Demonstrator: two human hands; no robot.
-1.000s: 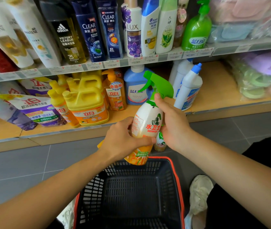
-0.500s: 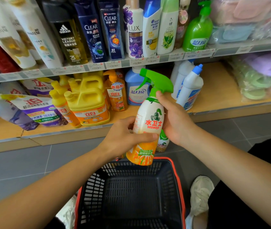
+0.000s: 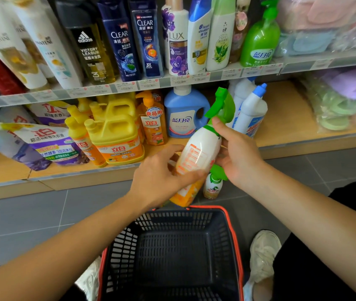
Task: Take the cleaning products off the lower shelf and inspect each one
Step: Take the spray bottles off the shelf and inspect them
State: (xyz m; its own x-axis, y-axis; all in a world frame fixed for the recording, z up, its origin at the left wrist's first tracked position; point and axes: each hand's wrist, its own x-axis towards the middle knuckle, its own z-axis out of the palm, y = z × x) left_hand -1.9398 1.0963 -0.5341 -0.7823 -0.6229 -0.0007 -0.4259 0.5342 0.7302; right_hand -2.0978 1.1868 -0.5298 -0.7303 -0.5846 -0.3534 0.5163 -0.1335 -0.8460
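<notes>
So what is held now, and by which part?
Both hold one green-trigger spray bottle. The grip of the left hand is round its lower body; that of the right hand at the neck, under the trigger.

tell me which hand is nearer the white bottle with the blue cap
Right. The right hand sits just below the white bottle; the left hand is farther left, across the spray bottle.

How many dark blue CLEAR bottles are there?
2. Both stand side by side on the upper shelf: the left CLEAR bottle next to the adidas bottle, the right CLEAR bottle next to the LUX bottle. More may hide behind.
</notes>
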